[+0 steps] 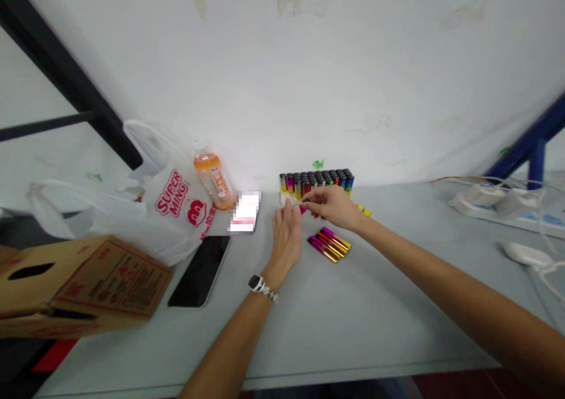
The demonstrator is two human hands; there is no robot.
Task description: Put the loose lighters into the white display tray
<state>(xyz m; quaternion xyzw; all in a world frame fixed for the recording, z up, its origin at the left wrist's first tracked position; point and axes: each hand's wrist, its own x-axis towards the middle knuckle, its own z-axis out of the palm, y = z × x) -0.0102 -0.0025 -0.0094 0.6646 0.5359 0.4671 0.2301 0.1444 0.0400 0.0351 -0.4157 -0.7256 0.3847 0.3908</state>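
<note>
Several lighters with dark tops and colourful bodies stand upright, packed in rows, in a pale tray against the wall. My right hand is closed in a pinch on a magenta lighter, just in front of the rows; the fingers hide most of it. Close beside it on the left, my left hand reaches to the tray's front corner with its fingers stretched forward. Several magenta-and-gold lighters lie side by side on the table below my right hand. Something yellow shows partly behind my right wrist.
On the left are a cardboard box, a white plastic bag, an orange drink bottle, a black phone and a blurred, bright-screened device. A power strip with cables and a white plug-like object lie at the right.
</note>
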